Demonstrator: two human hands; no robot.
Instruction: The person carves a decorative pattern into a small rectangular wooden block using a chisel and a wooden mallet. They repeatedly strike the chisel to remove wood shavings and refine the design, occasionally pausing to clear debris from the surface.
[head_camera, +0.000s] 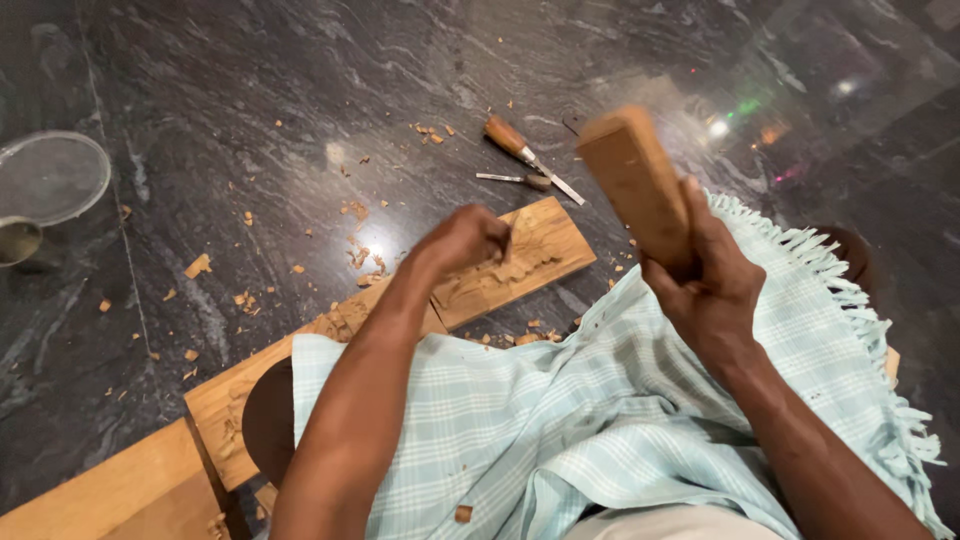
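Gripping a chisel that is mostly hidden inside the fist, the left hand (465, 240) presses down on the carved plank (530, 262) at the centre of the frame; only a sliver of the tool's shaft (508, 238) shows beside the knuckles, and its tip cannot be seen. The plank lies slantwise on the floor, running from the lower left up toward the centre right, with relief carving visible around the hand and at its near end. The right hand (712, 290) is clenched round the lower end of a wooden mallet (635, 180), a plain block that stands raised and tilted in the upper right of the centre, well above the plank. A pale blue checked cloth (600, 420) with a fringed edge covers the lap across the lower right of the frame, and both forearms reach out over it.

Beyond the plank, toward the upper centre, two spare chisels lie on the dark stone floor (250, 90): a longer chisel (528, 158) with a brown handle, and a small chisel (515, 180) just below it. Wood chips (198, 265) are scattered over the floor, thickest left of the plank. Another board (110, 490) fills the lower left corner. At the left edge sits a clear round lid (55, 175) with a small metal cup (15, 240) just below it.
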